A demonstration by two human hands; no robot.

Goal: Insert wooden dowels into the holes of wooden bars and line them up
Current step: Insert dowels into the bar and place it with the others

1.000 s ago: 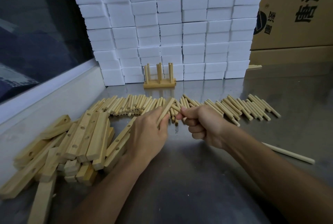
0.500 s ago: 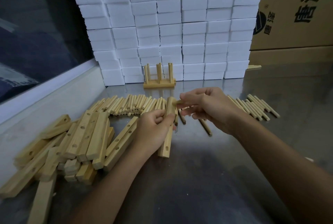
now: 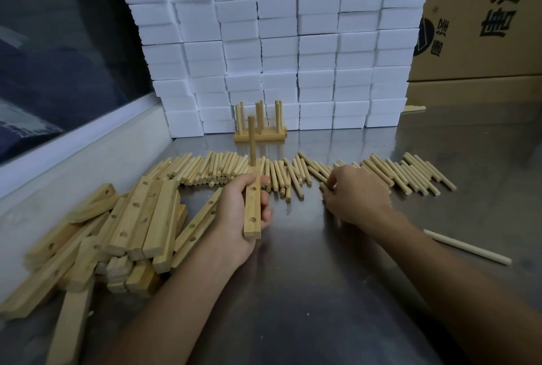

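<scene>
Steel tabletop backed by stacked white blocks. Left hand grips a wooden bar, now with one dowel standing upright in its far hole; half a second ago the right hand was pushing it in. Right hand has since dropped, fingers curled, onto the row of loose dowels; whether it pinches one cannot be told. Spare bars lie heaped at left.

place: small workshop or packing room | surface: bare steel worktable | stock: loose heap of drilled wooden bars, long row of dowels | backdrop: wall of stacked white foam blocks, printed cardboard cartons | left: dark window
</scene>
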